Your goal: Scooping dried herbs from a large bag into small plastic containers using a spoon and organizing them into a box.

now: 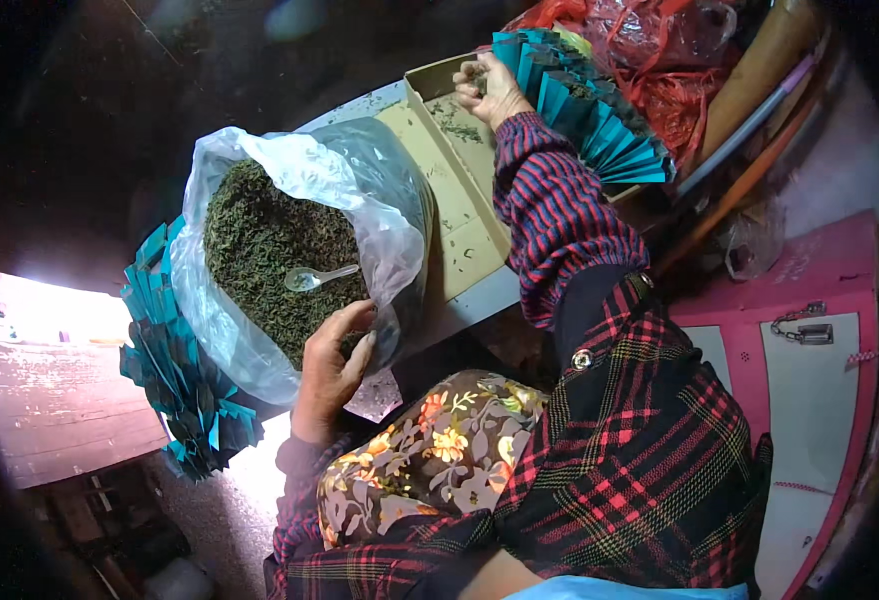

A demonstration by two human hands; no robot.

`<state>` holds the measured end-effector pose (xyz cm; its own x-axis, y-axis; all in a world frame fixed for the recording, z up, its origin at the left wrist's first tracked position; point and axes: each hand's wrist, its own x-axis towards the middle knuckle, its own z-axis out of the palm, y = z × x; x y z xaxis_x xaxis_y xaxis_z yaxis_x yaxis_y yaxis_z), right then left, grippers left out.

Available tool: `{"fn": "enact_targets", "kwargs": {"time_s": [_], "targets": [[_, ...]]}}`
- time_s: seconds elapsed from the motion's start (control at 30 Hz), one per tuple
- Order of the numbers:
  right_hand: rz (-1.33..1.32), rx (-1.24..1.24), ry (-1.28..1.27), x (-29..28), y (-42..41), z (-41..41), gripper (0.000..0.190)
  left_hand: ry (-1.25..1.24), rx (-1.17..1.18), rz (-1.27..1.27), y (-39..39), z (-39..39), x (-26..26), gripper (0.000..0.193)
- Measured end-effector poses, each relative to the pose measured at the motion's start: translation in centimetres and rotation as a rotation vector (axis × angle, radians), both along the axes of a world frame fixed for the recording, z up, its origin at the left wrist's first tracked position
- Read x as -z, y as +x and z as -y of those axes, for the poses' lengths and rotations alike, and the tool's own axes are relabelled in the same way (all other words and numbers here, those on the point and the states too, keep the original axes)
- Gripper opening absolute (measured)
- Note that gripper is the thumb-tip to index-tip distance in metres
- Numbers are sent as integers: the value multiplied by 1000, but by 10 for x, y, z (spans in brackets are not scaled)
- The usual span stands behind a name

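Observation:
A clear plastic bag (301, 161) stands with its mouth wide and its rim folded outward. Dried, crumbled dark-green leaf (282, 232) fills it, with a clear plastic spoon (308, 279) lying on top. My left hand (334, 367) is at the bag's near rim, its thumb and curled fingers apart and nothing seen between them. Over the far end of a shallow cardboard box (460, 169), my right hand (488, 90) has curled fingers; whether they grip anything is unclear. Beside it, several teal paper packets (559, 105) stand in rows, dark leaf showing at some of their tops.
More teal packets (177, 360) are bunched left of the bag. Leaf crumbs lie on the table (477, 296) and in the box. Red plastic bags (664, 97) and wooden poles (754, 82) are at the upper right. A pink cabinet (754, 360) with a latch stands at right.

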<state>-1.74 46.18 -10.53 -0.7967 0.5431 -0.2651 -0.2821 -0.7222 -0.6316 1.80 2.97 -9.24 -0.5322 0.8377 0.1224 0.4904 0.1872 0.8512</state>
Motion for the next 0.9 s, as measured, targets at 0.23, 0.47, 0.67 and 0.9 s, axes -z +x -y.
{"fn": "enact_targets", "kwargs": {"time_s": [0.23,0.47,0.67,0.9], "targets": [[-147,51,242,-58,28,-44,15,-16,17,7,1,0,0,43],[-163,198,367,-44,71,-140,24,-36,39,-22,2,-10,-1,40],[-115,62,578,-23,79,-179,21,-68,50,-31,2,-14,-3,38],[-69,99,575,-17,76,-173,21,-55,36,-32,0,-12,3,37]]}}
